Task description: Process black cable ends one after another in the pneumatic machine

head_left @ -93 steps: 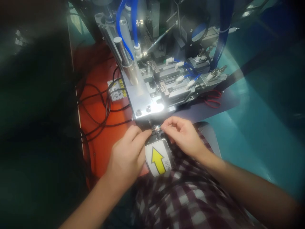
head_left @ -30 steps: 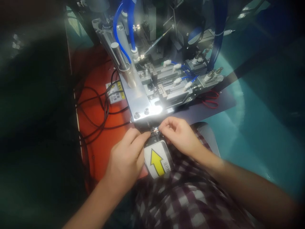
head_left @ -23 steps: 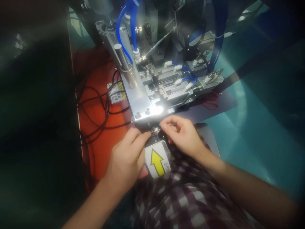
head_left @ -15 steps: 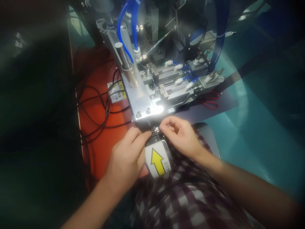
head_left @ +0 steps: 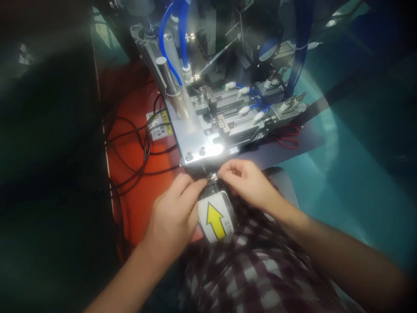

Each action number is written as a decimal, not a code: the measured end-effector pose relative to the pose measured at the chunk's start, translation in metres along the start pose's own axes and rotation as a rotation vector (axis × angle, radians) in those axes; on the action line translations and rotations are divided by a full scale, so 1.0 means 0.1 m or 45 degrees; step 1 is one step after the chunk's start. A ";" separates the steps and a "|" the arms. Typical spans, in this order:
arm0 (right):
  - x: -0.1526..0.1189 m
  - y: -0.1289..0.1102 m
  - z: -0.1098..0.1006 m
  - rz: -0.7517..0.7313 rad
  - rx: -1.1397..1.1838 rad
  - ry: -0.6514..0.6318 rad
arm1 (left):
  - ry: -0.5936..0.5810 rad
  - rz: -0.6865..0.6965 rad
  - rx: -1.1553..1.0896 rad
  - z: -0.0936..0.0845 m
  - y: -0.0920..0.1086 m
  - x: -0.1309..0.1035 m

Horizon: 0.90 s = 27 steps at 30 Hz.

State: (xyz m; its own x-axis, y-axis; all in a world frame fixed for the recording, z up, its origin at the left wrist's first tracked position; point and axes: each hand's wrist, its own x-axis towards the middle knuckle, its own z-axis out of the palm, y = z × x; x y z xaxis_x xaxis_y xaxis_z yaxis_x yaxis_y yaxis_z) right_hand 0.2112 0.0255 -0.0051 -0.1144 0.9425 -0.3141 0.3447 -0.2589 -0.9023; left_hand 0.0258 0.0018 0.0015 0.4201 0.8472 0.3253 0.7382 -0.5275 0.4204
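One small shiny part (head_left: 213,177) is framed between the fingertips of the left hand (head_left: 179,202) and those of the right hand (head_left: 246,180). Its exact form is too small and too bright to be made out, but its longer direction appears to be laid crosswise, from one hand to the other, with the right end a little farther from the body. It lies to the right of the left fingertips and to the left of the right ones; neither hand can be called clearly nearer, since each is set at its own end.

On both sides thumb and forefinger are drawn together in a pinch, and the part seems to be grasped at its two ends, although the contact itself is mostly hidden. The other fingers of the right hand are curled in; those of the left are largely covered by its back.

The part is seen over a dark block (head_left: 214,188), just beyond a white label (head_left: 203,219) printed with a yellow arrow (head_left: 215,221), which is pointed away from the body. Just past the part, the front edge of a bright metal plate (head_left: 192,130) is seen. Whether the part is rested on the block or held above it cannot be told. Farther off, air cylinders (head_left: 243,127) with white elbow fittings are mounted; to the left, black cables (head_left: 143,148) are looped over an orange panel (head_left: 137,217).
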 end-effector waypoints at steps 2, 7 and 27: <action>-0.03 -0.03 -0.01 -0.127 -0.129 0.066 | 0.000 -0.004 0.001 0.00 0.00 0.00; -0.08 -0.06 0.07 -0.554 -0.293 0.248 | 0.004 0.010 0.006 0.02 0.00 0.01; 0.01 -0.05 0.01 0.117 0.184 -0.039 | -0.002 -0.001 -0.012 0.00 -0.01 -0.02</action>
State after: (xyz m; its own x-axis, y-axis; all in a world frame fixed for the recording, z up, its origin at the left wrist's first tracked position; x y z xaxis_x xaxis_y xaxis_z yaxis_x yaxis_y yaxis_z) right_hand 0.2084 0.0277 -0.0011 -0.1174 0.9070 -0.4044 0.2175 -0.3738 -0.9016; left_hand 0.0247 0.0007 0.0006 0.4202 0.8477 0.3236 0.7335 -0.5273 0.4288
